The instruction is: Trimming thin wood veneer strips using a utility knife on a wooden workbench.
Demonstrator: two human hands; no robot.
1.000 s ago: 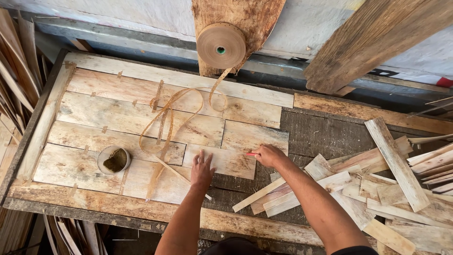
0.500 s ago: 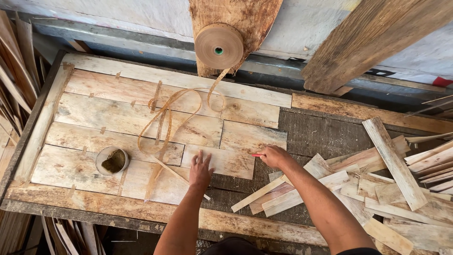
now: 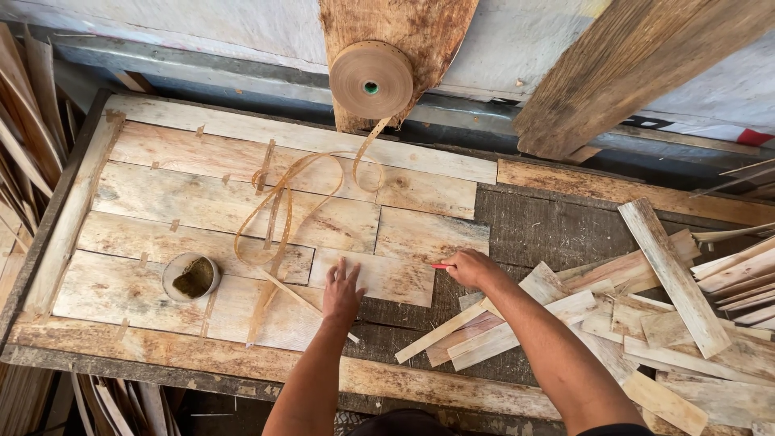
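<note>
Nearest me, low centre of the frame, my left hand lies flat, fingers spread, on a pale veneer piece. Just right of it, my right hand is curled tight around a thin red tool at that piece's edge. Scrap strips pile lower right. Left sits a small bowl. Farther up, paper tape loops from a roll at top centre.

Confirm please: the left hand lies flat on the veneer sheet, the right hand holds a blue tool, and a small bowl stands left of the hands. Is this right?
Not quite. In the head view the tool in the right hand is red, not blue. The rest holds: the left hand lies flat on the veneer sheet, and the small bowl stands left of the hands.
</note>
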